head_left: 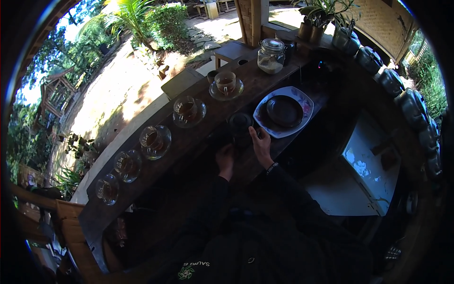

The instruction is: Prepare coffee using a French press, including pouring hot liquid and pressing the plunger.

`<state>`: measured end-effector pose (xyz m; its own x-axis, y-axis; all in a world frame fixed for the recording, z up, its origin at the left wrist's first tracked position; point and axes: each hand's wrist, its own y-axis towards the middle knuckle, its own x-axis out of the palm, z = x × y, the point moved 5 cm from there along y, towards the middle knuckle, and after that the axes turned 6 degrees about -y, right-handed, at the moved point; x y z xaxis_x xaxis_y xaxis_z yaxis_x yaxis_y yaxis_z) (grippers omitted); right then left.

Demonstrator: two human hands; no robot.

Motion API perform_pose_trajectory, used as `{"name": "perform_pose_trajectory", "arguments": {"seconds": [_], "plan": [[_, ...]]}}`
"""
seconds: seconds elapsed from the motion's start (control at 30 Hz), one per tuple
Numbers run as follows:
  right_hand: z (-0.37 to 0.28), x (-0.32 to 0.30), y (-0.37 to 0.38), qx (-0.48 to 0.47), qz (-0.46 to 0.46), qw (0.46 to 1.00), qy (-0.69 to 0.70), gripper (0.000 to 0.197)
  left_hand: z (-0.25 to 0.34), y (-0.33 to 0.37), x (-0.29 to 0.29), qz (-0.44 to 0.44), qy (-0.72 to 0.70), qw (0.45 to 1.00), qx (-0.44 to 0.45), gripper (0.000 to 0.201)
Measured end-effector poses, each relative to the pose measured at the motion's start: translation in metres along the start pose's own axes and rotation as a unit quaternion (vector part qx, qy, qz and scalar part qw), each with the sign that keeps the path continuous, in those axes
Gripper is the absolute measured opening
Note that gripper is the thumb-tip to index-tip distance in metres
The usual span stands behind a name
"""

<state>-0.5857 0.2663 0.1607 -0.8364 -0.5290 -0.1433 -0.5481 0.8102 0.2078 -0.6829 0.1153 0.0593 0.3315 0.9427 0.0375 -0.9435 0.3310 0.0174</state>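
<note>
A dark, lidded jar-like vessel (240,124) stands on the wooden counter (203,137) in front of me; deep shade hides its details. Against its right side my right hand (261,145) is closed, with thumb and fingers at the vessel's edge. My left hand (225,160) is curled just below and left of it, and what its fingers hold is lost in shadow. To the right, a patterned square plate (261,124) carries a dark round dish (284,111). Along the counter's outer edge runs a row of glass cups on saucers, the nearest to the vessel being a tea-filled cup (187,110).
A clip-lid glass jar (271,57) of pale grains stands at the far end. Several dark kettles or pots (391,80) line the right ledge near potted plants (321,14). At right is a white cabinet-like surface (371,161). Beyond the counter lies a sunlit yard (113,80).
</note>
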Motion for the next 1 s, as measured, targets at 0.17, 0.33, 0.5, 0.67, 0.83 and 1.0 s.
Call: {"name": "perform_pose_trajectory", "arguments": {"seconds": [0.17, 0.33, 0.5, 0.67, 0.83, 1.0], "plan": [[-0.004, -0.001, -0.003, 0.005, 0.006, 1.000, -0.006, 0.041, 0.017, -0.015, -0.004, -0.003, 0.049, 0.999, 0.015, 0.023], [0.019, -0.007, -0.003, 0.017, 0.026, 0.999, 0.009, 0.042, 0.016, -0.033, -0.012, -0.029, 0.125, 0.992, -0.020, 0.026], [0.030, -0.011, -0.023, 0.003, 0.045, 0.999, 0.026, 0.041, 0.030, -0.070, -0.045, 0.002, 0.128, 0.991, 0.043, 0.023], [0.049, -0.024, -0.079, 0.054, 0.011, 0.998, 0.025, 0.024, 0.050, -0.126, -0.088, 0.051, 0.208, 0.967, 0.140, 0.014], [0.055, -0.006, -0.138, 0.036, -0.118, 0.992, 0.042, 0.013, 0.061, -0.182, -0.134, 0.069, 0.285, 0.939, 0.180, 0.013], [0.045, 0.034, -0.172, -0.009, -0.204, 0.979, 0.012, 0.013, 0.056, -0.218, -0.169, 0.110, 0.309, 0.930, 0.164, 0.017]]}}
